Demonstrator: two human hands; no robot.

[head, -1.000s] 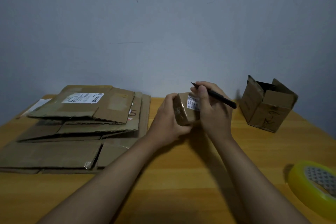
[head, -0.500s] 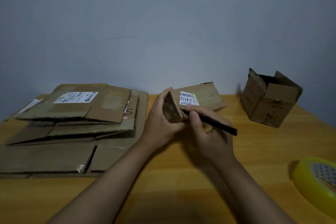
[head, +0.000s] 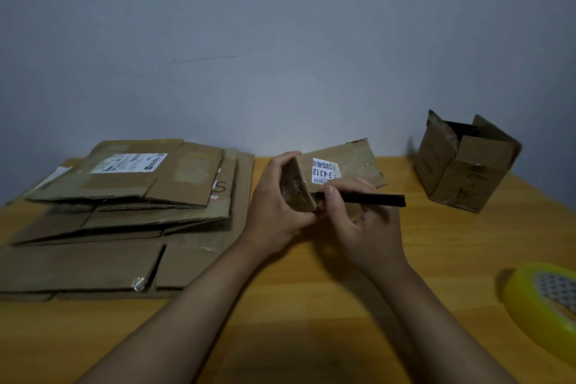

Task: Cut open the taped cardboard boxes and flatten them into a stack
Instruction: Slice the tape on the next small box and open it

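Observation:
A small brown cardboard box (head: 346, 165) with a white label reading "3-4312" lies on its side in the middle of the table. My left hand (head: 274, 209) grips its taped left end. My right hand (head: 364, 221) holds a thin black cutter (head: 371, 199) level, with its tip at the lower corner of that taped end. A stack of flattened cardboard boxes (head: 124, 206) lies on the left side of the table, the top sheet bearing a white shipping label.
A second small cardboard box (head: 464, 165) stands at the back right with its top flaps open. A roll of yellow tape (head: 542, 309) lies at the right edge. The wooden table (head: 311, 321) meets a grey wall at the back.
The box was turned from upright in both hands to lying on its side with the label up. My right hand dropped from the box's top and brought the cutter tip to the taped end.

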